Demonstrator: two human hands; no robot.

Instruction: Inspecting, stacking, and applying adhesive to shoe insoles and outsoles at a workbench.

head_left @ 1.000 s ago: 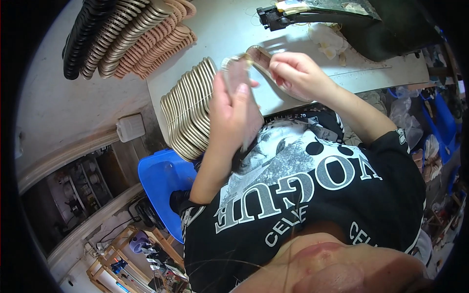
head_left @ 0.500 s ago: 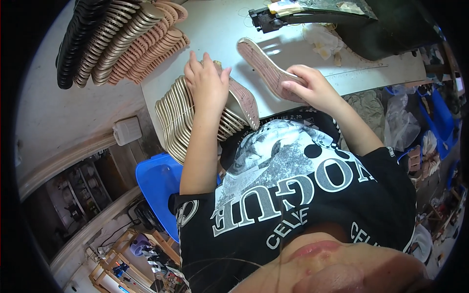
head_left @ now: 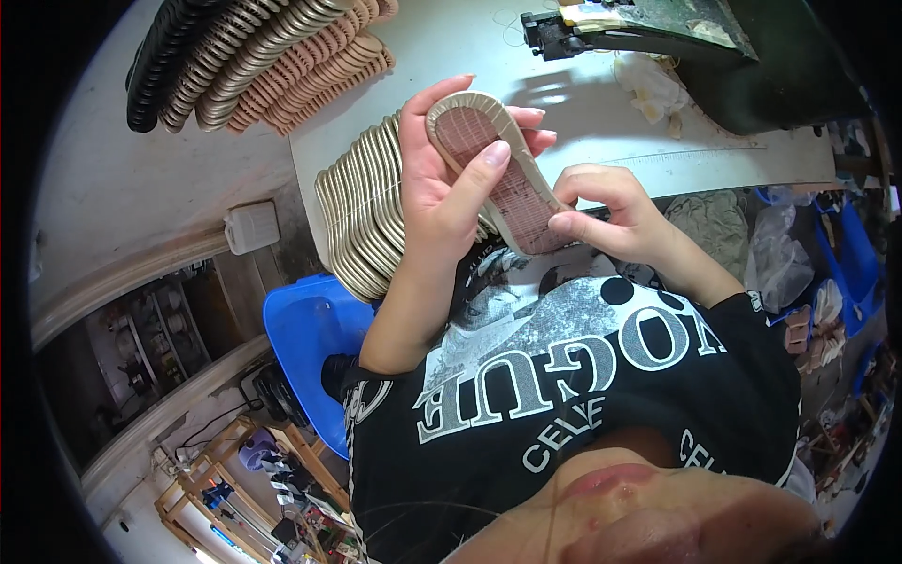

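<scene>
A shoe insole (head_left: 474, 136) with a pale gold rim and a pinkish, striped underside is held up before my chest, tilted. My left hand (head_left: 434, 193) grips its upper end, thumb across the striped face and fingers behind. At the lower right edge of the insole, my right hand (head_left: 615, 211) pinches the rim between thumb and fingers. Just left of my left hand, a row of gold insoles (head_left: 362, 211) stands packed on edge on the white table (head_left: 427, 56); my left hand and forearm hide part of it.
More insoles in black (head_left: 155, 80), gold and pink (head_left: 324, 85) stand at the table's far left. A dark machine arm (head_left: 648, 38) reaches over the far right, near crumpled white material (head_left: 650, 89). A blue bin (head_left: 305, 329) stands below the table's left side.
My left hand has left the gold row and now grips the insole's upper end. The insole has moved left, and my right hand has shifted to its lower edge.
</scene>
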